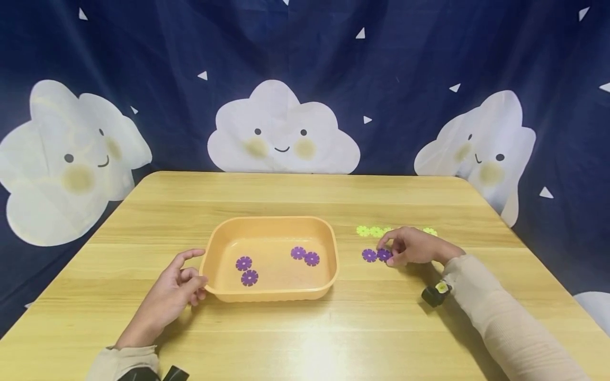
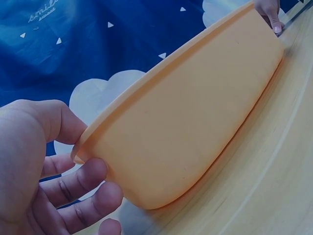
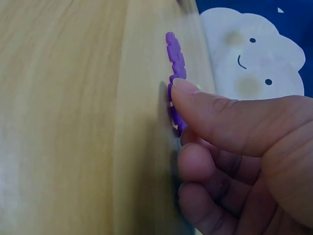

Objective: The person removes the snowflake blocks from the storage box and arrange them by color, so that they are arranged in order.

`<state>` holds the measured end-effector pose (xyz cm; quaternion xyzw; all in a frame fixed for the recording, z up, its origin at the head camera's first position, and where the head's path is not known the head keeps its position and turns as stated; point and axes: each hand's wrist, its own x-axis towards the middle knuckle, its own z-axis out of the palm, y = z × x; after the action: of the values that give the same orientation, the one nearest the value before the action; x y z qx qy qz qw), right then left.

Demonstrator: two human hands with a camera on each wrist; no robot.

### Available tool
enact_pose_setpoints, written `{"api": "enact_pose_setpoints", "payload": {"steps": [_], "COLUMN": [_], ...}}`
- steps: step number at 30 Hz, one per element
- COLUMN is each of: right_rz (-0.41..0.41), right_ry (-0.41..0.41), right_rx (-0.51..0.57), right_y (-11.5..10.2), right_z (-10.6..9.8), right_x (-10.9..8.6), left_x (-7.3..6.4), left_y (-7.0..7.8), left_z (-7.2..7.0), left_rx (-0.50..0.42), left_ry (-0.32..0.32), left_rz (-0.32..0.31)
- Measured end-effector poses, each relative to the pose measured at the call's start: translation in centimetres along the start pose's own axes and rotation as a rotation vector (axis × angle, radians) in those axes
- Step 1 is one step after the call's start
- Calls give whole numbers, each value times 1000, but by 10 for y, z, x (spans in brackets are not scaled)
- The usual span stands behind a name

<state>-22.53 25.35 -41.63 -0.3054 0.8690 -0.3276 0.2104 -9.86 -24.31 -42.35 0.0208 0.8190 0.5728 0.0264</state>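
My left hand (image 1: 167, 291) grips the left rim of an orange plastic tub (image 1: 271, 295), with thumb and a finger at the edge; the left wrist view shows fingers by its outer wall. Inside the tub lie two pairs of purple notched snowflake discs: one pair (image 1: 244, 263) at the left, another pair (image 1: 298, 253) at the right. To the right of the tub, my right hand (image 1: 414, 245) pinches the right end of a pair of joined purple snowflake discs (image 1: 369, 255). Its thumb presses on the discs (image 3: 177, 61), seen nearly edge-on in the right wrist view.
Behind the right hand, a row of yellow-green snowflake discs (image 1: 363, 231) lies on the wooden table (image 1: 305, 338), partly hidden by that hand. Past the table's far edge hangs a dark blue curtain (image 1: 400, 69) with smiling white clouds.
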Motion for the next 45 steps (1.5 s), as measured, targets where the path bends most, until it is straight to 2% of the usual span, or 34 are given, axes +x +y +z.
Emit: {"api": "enact_pose_setpoints", "payload": {"steps": [10,27,34,41,45], "right_rz": [-29,-201,-214,-222,-238], "right_ry": [8,41,37,-5,-16], "right_rx": [-42,-118,-140,-103,-101], "right_y": [-23,-65,-81,-94,-102], "right_z": [-7,-15,-16,-6,-4], "right_x": [9,42,53,65,74], "left_x": [2,6,6,0,0], "left_y": [1,4,3,-3,-3], "left_z": [0,1,0,-1,-1], "left_rx": [5,11,11,4,9], "left_ry": [-5,-1,0,-9,-9], "left_rz": [27,16,22,-11,5]}}
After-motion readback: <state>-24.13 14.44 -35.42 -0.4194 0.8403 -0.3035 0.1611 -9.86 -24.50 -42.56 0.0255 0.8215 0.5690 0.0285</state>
